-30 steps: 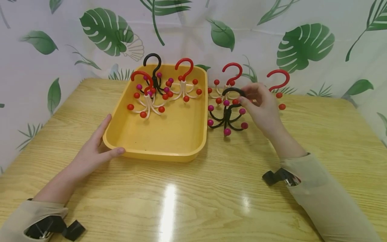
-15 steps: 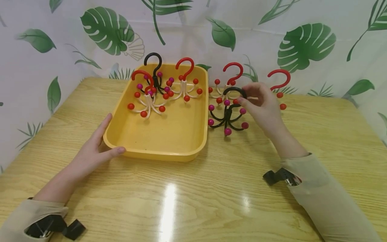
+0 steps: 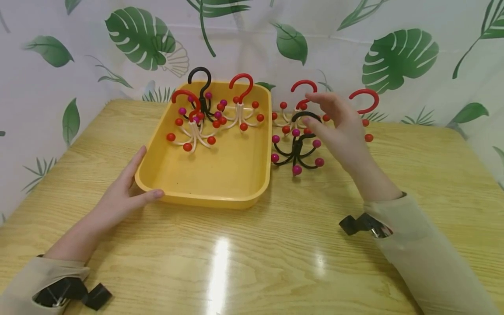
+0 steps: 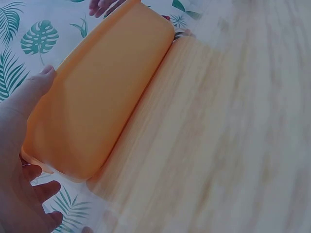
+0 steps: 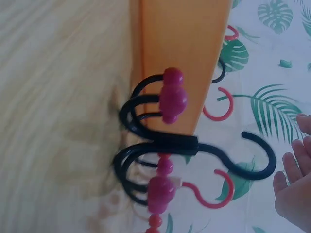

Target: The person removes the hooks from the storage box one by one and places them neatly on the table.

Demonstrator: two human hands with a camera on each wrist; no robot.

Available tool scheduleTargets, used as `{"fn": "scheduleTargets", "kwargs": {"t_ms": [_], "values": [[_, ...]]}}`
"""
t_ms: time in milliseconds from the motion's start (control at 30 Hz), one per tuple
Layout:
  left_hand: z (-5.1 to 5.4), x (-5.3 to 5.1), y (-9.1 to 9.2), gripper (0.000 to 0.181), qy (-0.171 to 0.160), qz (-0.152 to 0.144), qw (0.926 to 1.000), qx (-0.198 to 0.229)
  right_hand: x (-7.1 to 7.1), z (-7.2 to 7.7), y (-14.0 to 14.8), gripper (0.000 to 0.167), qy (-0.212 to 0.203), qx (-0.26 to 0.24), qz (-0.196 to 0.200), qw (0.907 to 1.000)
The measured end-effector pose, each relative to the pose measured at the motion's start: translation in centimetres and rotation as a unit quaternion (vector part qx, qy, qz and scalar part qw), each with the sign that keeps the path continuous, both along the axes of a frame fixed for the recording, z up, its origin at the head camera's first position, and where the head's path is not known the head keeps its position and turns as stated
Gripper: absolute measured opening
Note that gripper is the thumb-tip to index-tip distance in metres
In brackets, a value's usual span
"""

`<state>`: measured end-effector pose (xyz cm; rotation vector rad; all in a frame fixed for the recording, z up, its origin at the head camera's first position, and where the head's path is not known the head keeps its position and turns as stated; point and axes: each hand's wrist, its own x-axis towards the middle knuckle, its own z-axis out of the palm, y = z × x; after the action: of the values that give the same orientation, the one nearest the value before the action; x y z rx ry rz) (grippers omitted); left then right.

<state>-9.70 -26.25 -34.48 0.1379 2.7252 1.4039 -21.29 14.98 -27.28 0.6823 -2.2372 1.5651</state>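
Observation:
In the head view my left hand (image 3: 118, 199) rests against the near left corner of a yellow tray (image 3: 257, 192), thumb along the near rim, fingers at the left side. My right hand (image 3: 348, 138) is beside a black claw-shaped hook hanger (image 3: 297, 151), whose curved arms end in magenta balls. The hanger stands on the table, right of the tray. In the right wrist view a gap shows between my fingers (image 5: 294, 162) and its black hook (image 5: 252, 174). A white hanger with a red hook (image 3: 305, 85) stands behind it, partly hidden.
Inside the tray stand two white hangers with red hooks, one nearer (image 3: 194, 131) and one farther (image 3: 239, 114), and a black hanger (image 3: 202, 103). Another red hook (image 3: 366, 98) rises behind my right hand. A leaf-print backdrop (image 3: 244, 39) borders the wooden table (image 3: 177, 262).
My right thumb and fingers have spread and let go of the black hanger's hook, and the hand has lifted slightly. The hanger stays in place. My left hand keeps its place on the tray.

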Motion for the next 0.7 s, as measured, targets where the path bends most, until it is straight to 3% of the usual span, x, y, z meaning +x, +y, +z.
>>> {"fn": "scheduleTargets", "kwargs": {"t_ms": [200,700], "values": [[0.0,-0.1,-0.1,0.101,0.007,-0.005,1.0000,0.003,0.1,1.9,-2.6,0.038,-0.014,-0.016,0.028,0.9994],[0.0,0.0,0.1,0.099,0.006,-0.001,1.0000,0.005,-1.3,6.0,-9.9,0.036,-0.013,0.025,0.125,0.9917]]}}
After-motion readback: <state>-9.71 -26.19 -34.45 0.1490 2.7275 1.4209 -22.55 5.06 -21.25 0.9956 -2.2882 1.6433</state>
